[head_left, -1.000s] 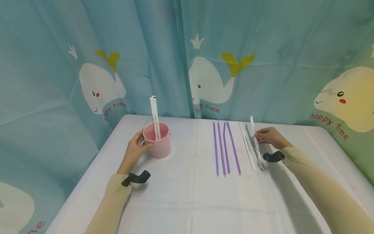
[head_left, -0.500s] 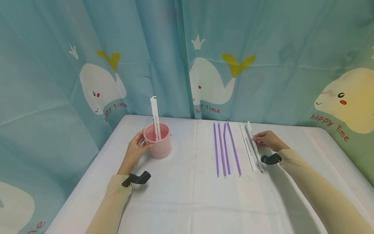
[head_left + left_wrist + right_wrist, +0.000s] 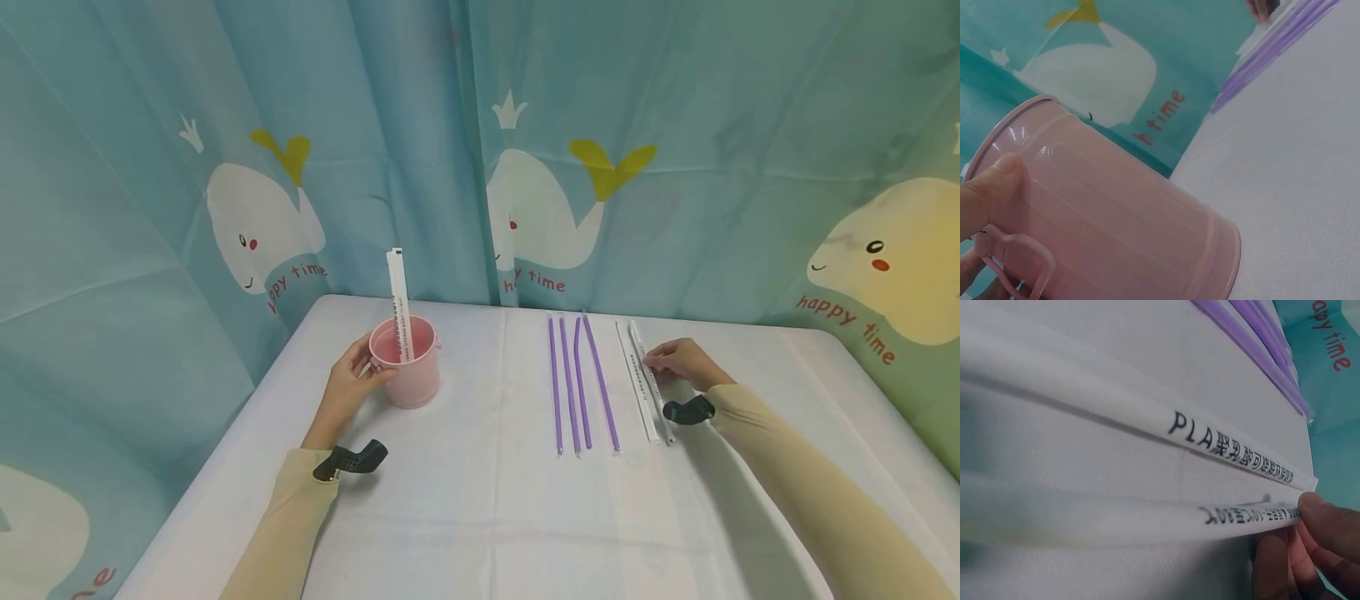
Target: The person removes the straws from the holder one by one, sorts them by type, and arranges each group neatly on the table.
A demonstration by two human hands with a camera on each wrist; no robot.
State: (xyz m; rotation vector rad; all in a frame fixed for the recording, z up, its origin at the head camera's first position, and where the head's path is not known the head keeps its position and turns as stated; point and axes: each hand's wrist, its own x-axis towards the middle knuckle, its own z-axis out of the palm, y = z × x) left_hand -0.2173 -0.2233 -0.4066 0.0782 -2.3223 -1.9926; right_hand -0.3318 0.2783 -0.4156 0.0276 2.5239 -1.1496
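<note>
My left hand (image 3: 367, 371) grips the side of a small pink bucket (image 3: 408, 375) at the table's left; its thumb (image 3: 988, 187) presses just under the rim of the bucket (image 3: 1116, 225). One white wrapped straw (image 3: 398, 296) stands upright in it. At the right, my right hand (image 3: 654, 361) pinches a second white wrapped straw (image 3: 654, 400) that lies almost flat on the table, right beside a third white straw (image 3: 637, 387). The right wrist view shows the fingers (image 3: 1325, 534) on the printed end of the held straw (image 3: 1116, 519), with its neighbour (image 3: 1147, 415) alongside.
Several purple straws (image 3: 577, 383) lie side by side left of the white ones, also in the right wrist view as purple straws (image 3: 1260, 344). A white cloth covers the table (image 3: 480, 517). A teal whale-print curtain (image 3: 525, 167) hangs close behind and to both sides.
My right hand has lowered the white straw: its far end was raised off the table and now lies down beside the other white straw. The left hand and bucket have not moved.
</note>
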